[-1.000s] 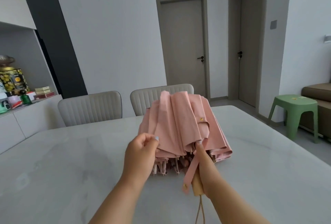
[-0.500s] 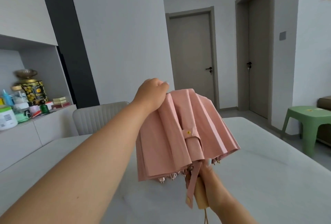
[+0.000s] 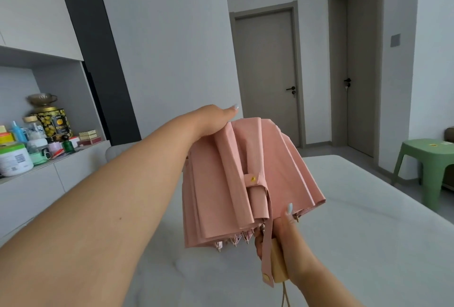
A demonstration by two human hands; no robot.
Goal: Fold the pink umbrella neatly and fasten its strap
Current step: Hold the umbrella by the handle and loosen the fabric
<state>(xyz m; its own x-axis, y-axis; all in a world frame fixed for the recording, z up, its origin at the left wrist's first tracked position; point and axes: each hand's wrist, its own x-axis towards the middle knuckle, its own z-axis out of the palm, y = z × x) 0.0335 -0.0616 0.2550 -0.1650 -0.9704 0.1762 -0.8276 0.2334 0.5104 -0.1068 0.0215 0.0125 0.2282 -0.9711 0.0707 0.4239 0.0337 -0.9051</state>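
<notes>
The pink umbrella [image 3: 240, 183] is collapsed but loose, its folds flaring out, held upright above the white table [image 3: 368, 220]. My right hand [image 3: 282, 238] grips the pale wooden handle [image 3: 278, 265] at the bottom. The pink strap [image 3: 267, 252] hangs down unfastened along the handle, a gold snap at its end. A second snap tab [image 3: 252, 179] sits on the canopy's middle. My left hand [image 3: 216, 120] reaches over the umbrella's top and rests on the fabric there; its fingers are mostly hidden behind the canopy.
A shelf [image 3: 61, 156] at the left carries jars, bottles and a tin [image 3: 52, 122]. A grey chair back [image 3: 118, 152] shows behind my left arm. A green stool [image 3: 427, 171] stands at the right. Two closed doors [image 3: 267, 75] are behind.
My left hand has left the canopy's lower edge, risen to the umbrella's top and now lies flatter over it. The umbrella is lifted higher and more upright. My right hand stays on the handle.
</notes>
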